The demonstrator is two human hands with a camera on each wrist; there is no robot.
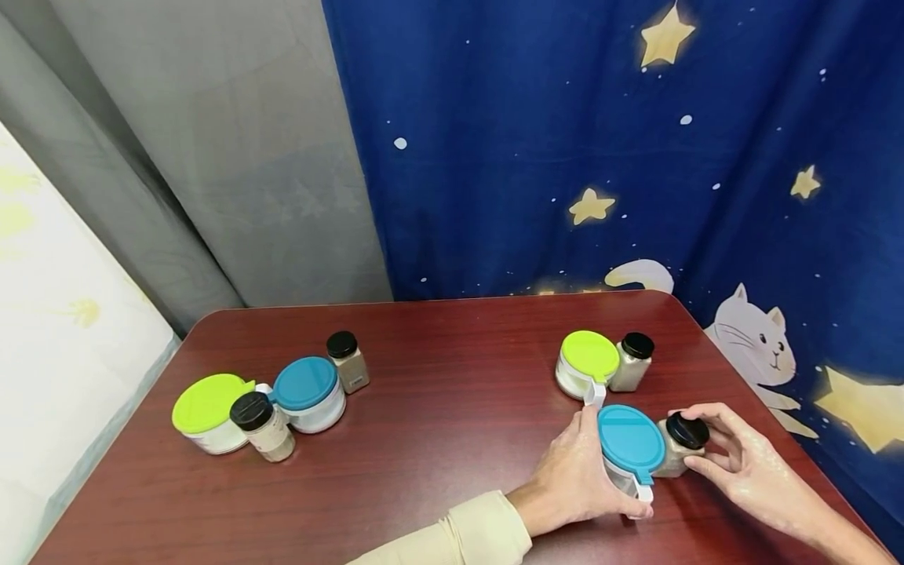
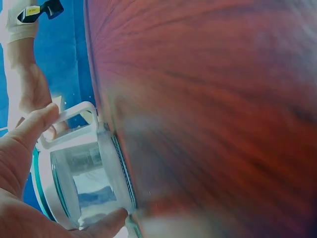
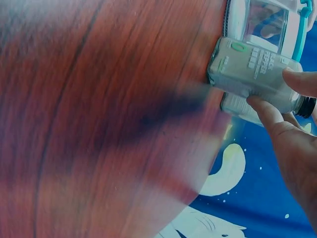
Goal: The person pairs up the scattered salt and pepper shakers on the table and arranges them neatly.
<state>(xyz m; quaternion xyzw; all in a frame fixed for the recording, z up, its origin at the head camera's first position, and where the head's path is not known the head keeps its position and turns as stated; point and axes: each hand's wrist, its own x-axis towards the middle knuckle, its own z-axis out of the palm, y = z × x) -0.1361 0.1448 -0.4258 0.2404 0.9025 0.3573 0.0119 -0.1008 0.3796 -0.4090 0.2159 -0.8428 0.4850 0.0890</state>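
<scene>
Indoors, a curtained-off corner; home or studio, cannot tell which. Blue curtain [image 1: 487, 118] with yellow stars [image 1: 665, 37] and a cartoon cat [image 1: 752, 337], nursery style; plain grey drape [image 1: 247, 157] alongside. Red-brown wood-grain table [image 1: 438, 377]. Kitchen note: labelled black pepper jar [image 3: 247, 74], blue-lidded container [image 1: 631, 439].

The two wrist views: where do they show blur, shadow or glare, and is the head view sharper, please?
Left wrist: the tabletop looks smeared, with pale hazy patches, perhaps glare, while the blue-lidded jar is clearer; right wrist: a soft dark shadow crosses the tabletop near the pepper bottle; head: yes, sharper overall, with crisp print on the blue curtain.
</scene>
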